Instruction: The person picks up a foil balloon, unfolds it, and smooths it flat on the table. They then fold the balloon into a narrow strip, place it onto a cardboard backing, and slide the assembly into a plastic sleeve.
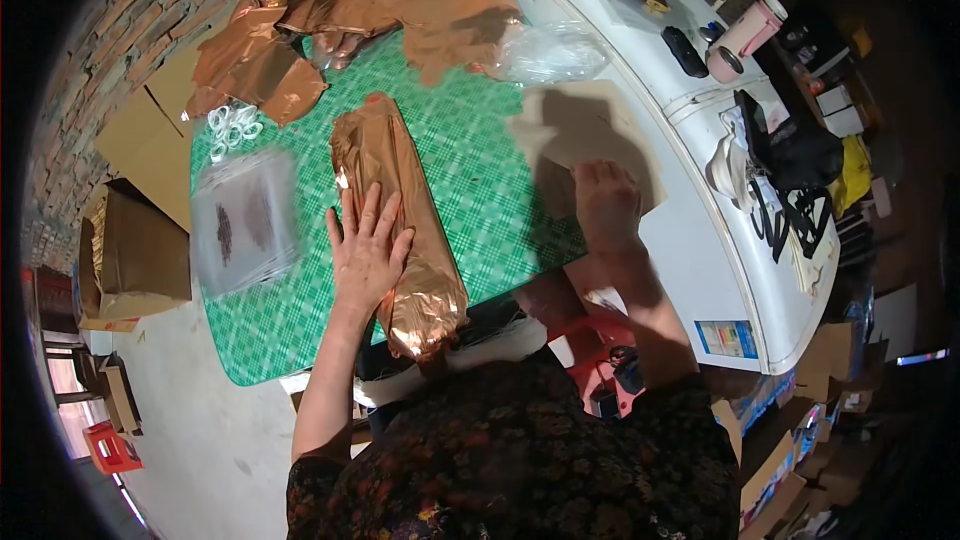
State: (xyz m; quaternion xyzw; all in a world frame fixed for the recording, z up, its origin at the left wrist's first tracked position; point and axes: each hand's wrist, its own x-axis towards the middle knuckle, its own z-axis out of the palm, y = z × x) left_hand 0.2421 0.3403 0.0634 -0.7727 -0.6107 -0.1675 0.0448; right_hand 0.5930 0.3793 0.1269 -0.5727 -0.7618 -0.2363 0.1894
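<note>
A long, folded bundle of shiny copper-coloured foil sheet (408, 230) lies lengthwise on the green checked tablecloth (480, 170), its near end reaching the table edge. My left hand (368, 250) rests flat on its left side, fingers spread. My right hand (607, 202) is over the brown cardboard sheet (560, 130) at the table's right side. Its fingers are curled and close together, in shadow; whatever they hold, if anything, is hidden. Left of the bundle sits a stack of clear plastic bags (245, 223), with white ring-shaped ties (233, 128) above it.
More crumpled copper-coloured foil (440, 10) covers the table's far side, beside clear plastic wrap (552, 52). A white fridge lying flat (690, 230) borders the right, carrying a pink thermos (748, 35) and a dark case (683, 51). An open cardboard box (145, 250) stands left.
</note>
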